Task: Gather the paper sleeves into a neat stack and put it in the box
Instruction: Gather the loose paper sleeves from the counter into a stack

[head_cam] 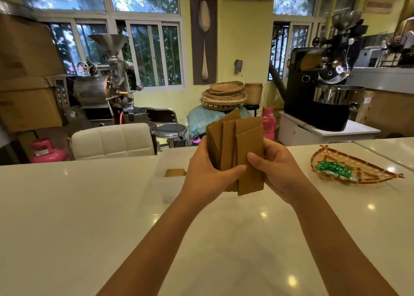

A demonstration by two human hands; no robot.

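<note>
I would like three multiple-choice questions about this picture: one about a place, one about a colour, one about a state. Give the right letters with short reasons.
1. Where is the woven tray with green packets?
A. right of the hands, on the counter
B. on the white chair
C. inside the box

2. What colour are the paper sleeves?
A. white
B. brown
C. green

3. How is the bundle of sleeves now?
A. lying flat on the counter
B. already in the box
C. held upright, edges uneven

Answers:
1 A: it lies on the counter, at the right.
2 B: plain brown.
3 C: the left hand and right hand both hold it, with the tops fanned.
</note>
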